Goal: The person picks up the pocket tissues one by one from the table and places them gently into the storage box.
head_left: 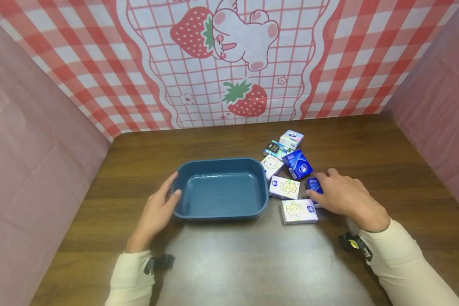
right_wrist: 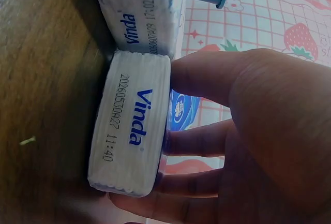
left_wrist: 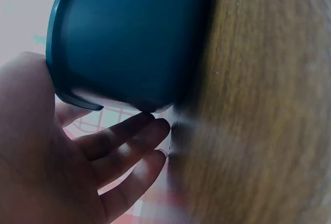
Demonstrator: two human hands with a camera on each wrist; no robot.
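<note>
A dark teal plastic basin [head_left: 222, 195] stands on the table. My left hand [head_left: 157, 212] holds its left end, thumb over the rim and fingers along the outer wall [left_wrist: 124, 43]. My right hand [head_left: 346, 195] grips a blue tissue pack [head_left: 313, 185] from above, partly covering it. In the right wrist view, thumb and fingers span this pack's white "Vinda" end [right_wrist: 132, 125], which sits low by the tabletop. Just in front of it lies a white tissue pack with a yellow cartoon [head_left: 300, 211]; another such pack [head_left: 284, 188] lies by the basin's right wall.
Behind these lie a dark blue pack [head_left: 298, 164], a white cartoon pack [head_left: 271, 165], a black-and-blue patterned pack [head_left: 277, 148] and a pale pack [head_left: 291, 139]. A checked strawberry cloth [head_left: 245, 97] hangs at the table's back, with pink cloth [head_left: 34, 127] at the sides.
</note>
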